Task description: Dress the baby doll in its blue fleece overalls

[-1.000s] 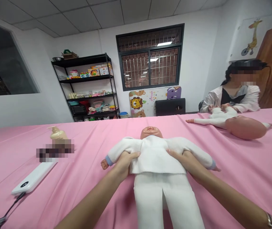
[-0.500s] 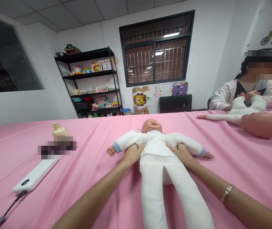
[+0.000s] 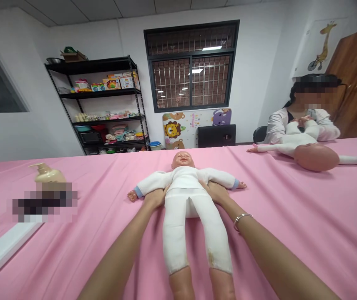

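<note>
A baby doll (image 3: 186, 178) in a white top with blue cuffs and white trousers lies on its back on the pink-covered table, head at the far end. Its arms stretch out sideways and its bare lower legs point towards me. My left hand (image 3: 157, 196) holds one side of the doll's torso, below the armpit. On the opposite side, my right hand (image 3: 215, 191) grips the torso in the same way. The thumbs rest near the front of the top; the other fingers are mostly hidden beside or beneath the body.
A pump bottle (image 3: 49, 173) and a long white device (image 3: 11, 243) lie to the left on the pink cloth (image 3: 103, 179). Across the table at right, a person (image 3: 303, 112) holds a second doll (image 3: 316, 156). A black shelf rack (image 3: 95, 93) stands behind.
The view has shifted, and more of the doll's legs now shows, down to the bare shins. Both hands keep their hold on the torso.
</note>
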The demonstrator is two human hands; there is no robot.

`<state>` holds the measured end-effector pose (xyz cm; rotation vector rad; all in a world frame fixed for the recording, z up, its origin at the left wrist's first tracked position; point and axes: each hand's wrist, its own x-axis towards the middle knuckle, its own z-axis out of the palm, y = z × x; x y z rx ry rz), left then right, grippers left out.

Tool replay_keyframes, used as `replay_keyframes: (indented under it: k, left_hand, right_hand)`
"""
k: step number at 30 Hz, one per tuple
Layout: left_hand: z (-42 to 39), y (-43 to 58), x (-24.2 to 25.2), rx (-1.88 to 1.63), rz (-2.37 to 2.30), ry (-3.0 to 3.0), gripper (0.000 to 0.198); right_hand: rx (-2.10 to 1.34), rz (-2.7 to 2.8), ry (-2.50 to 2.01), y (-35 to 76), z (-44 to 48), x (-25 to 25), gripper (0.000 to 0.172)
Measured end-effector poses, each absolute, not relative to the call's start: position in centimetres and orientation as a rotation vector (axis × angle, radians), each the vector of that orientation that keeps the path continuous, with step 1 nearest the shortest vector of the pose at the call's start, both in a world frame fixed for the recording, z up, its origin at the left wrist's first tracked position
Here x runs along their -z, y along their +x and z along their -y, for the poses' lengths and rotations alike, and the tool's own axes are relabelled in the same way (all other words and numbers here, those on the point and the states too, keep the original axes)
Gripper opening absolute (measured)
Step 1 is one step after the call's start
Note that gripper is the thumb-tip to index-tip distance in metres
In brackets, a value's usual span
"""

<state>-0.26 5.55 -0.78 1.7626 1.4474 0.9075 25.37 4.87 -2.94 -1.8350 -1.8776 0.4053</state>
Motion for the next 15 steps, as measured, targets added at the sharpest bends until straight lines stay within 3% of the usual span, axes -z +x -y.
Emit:
replay_keyframes:
  k: [6,15]
  left_hand:
    - [-2.3,-4.4,0.8,-0.402,-1.684,2.381,0.063]
    - [6.1,-4.6,0.5,-0.115,-1.778,2.431,0.069]
  right_hand:
    - [-0.103,2.158,-1.813,28.5,-1.5,4.4,0.066]
    - [-0.119,2.345,-1.796,28.8,9.8,3.6,0.067]
